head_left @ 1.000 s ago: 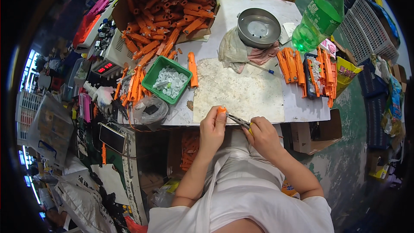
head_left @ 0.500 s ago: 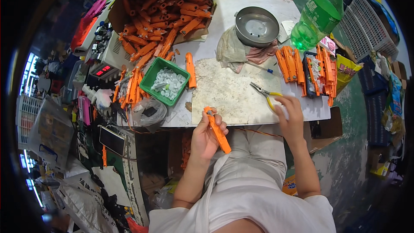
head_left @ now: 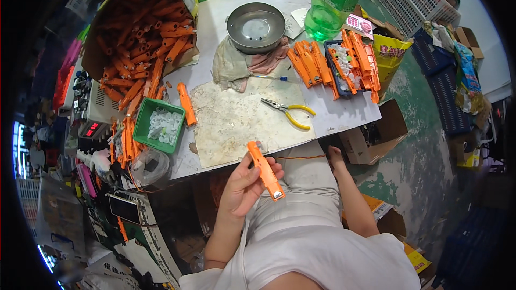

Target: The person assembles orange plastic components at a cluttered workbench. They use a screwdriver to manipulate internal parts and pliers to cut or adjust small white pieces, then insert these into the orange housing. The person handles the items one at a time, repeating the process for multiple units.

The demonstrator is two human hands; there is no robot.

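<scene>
My left hand [head_left: 241, 187] is closed around a long orange plastic casing [head_left: 267, 174], held tilted above my lap just off the table's front edge. A small grey piece shows at the casing's upper end. By the table's front edge, next to my right thigh, is my right hand [head_left: 335, 158]; its fingers are mostly hidden. Pliers with yellow handles [head_left: 294, 116] lie on the worn pale board [head_left: 226, 129], jaws pointing left and handles spread. Another orange casing [head_left: 186, 103] rests at the board's left edge.
A green tray [head_left: 141, 131] of small translucent pieces stands left, below a large box heaped with orange casings [head_left: 142, 43]. Behind the board are a metal bowl [head_left: 257, 43], a cloth [head_left: 230, 67] and a green bottle [head_left: 330, 5]. More casings [head_left: 312, 64] lie right; an open carton [head_left: 371, 145] stands below.
My right hand has left the pliers and dropped toward my right thigh; the pliers stay on the board. My left hand still holds the casing. The whole view has swung right.
</scene>
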